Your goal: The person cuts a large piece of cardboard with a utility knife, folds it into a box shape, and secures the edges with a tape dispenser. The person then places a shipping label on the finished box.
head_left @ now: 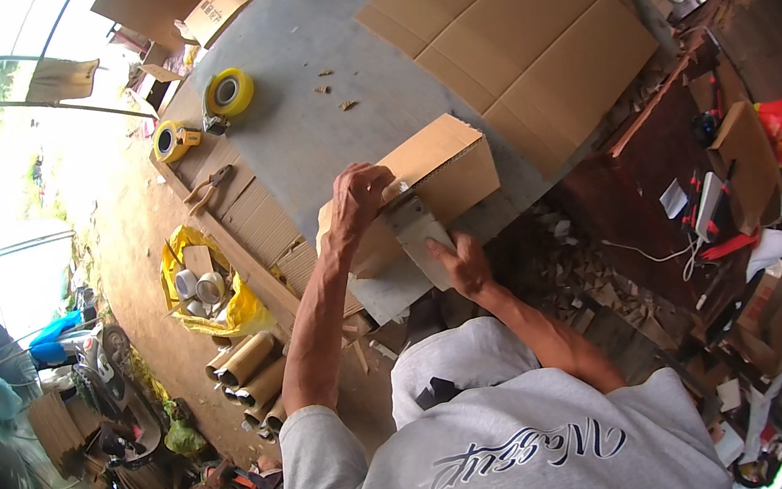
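A long, narrow brown cardboard box (446, 170) stands at the near edge of the grey worktable (302, 55). My left hand (361, 191) rests at its top edge with the fingers bent and pressed together. A small pale bit shows by the fingertips; what they pinch is hard to make out. My right hand (462, 262) grips a flat grey metal tool, blade-like with a hole near its far end (417, 225). That tool lies against the near side of the box, close to my left fingertips. Its exact kind is unclear.
A flattened cardboard sheet (521, 33) covers the table's right side. At the left lie two yellow tape rolls (230, 92) and pliers (209, 188). On the floor are a yellow bag of tape rolls (244, 307), cardboard tubes (248, 359) and scraps (585, 291). A dark red cabinet (632, 198) stands right.
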{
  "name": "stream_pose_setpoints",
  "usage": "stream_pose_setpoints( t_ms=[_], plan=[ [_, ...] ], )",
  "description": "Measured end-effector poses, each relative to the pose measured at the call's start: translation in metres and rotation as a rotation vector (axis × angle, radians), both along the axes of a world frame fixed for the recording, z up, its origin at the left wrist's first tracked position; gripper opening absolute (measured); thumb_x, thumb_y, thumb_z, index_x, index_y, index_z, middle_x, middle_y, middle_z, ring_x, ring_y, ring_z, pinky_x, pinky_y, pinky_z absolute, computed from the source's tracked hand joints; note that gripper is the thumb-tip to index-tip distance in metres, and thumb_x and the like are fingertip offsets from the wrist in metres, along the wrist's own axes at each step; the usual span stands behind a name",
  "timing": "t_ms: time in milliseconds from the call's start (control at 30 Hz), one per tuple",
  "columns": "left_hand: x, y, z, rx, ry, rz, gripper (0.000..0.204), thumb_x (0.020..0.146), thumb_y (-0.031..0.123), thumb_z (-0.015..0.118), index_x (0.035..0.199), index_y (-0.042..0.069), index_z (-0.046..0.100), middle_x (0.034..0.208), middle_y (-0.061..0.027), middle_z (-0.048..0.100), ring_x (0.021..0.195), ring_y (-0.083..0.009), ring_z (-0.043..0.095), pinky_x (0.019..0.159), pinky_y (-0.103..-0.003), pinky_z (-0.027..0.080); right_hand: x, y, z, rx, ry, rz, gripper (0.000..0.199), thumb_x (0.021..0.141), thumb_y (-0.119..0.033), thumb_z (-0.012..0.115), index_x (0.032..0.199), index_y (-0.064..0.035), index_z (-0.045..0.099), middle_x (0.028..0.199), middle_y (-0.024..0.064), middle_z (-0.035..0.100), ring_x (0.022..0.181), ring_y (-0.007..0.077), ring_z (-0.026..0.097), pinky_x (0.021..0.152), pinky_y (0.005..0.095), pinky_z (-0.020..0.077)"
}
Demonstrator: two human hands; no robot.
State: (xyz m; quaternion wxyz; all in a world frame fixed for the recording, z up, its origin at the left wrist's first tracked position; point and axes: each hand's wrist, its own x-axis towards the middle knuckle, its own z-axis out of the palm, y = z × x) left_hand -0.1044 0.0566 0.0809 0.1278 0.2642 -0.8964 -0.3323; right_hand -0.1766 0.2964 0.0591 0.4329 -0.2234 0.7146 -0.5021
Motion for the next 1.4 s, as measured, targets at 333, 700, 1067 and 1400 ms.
stream_pose_setpoints(
  t_ms=[333,700,1067,1400],
  plan=[
    [0.022,-0.009,0.031,-0.054,-0.167,-0.144,0.062,0.077,-0.007,0.064,0.137,0.006,0.064,0.142,-0.0186,0.061,0.13,-0.036,0.06,0.107,-0.043,0.052,0.002,0.001,-0.027,0.074,0.011,0.019,0.062,0.09,-0.052,0.069,0.099,0.009,0.071,0.098,0.0331,0.071,0.095,0.0476,0.069,0.081,0.0496,0.0519],
    [0.041,0.045,0.009,0.079,-0.169,-0.325,0.073,0.087,0.013,0.068,0.157,0.01,0.045,0.158,-0.0187,0.048,0.148,-0.0356,0.043,0.121,-0.043,0.037,-0.021,0.018,-0.001,-0.012,0.089,0.062,0.059,0.091,-0.05,0.067,0.103,0.0073,0.071,0.097,0.0305,0.072,0.094,0.0484,0.069,0.082,0.0503,0.0533],
    [0.048,0.065,0.008,0.042,-0.288,-0.218,0.074,0.09,0.018,0.072,0.157,0.012,0.043,0.161,-0.014,0.044,0.144,-0.0365,0.047,0.115,-0.044,0.043,-0.031,0.098,-0.038,0.089,0.144,0.15,0.055,0.089,-0.048,0.068,0.105,0.0041,0.07,0.093,0.0269,0.072,0.087,0.0419,0.07,0.077,0.0461,0.0532],
    [0.044,0.028,0.016,0.285,-0.247,-0.233,0.072,0.09,0.019,0.071,0.156,0.012,0.045,0.159,-0.0178,0.046,0.139,-0.0385,0.052,0.112,-0.044,0.047,-0.023,0.18,-0.066,0.228,-0.016,0.096,0.055,0.088,-0.049,0.069,0.11,0.0011,0.071,0.098,0.0167,0.075,0.089,0.0241,0.069,0.082,0.0394,0.0527]
  ],
)
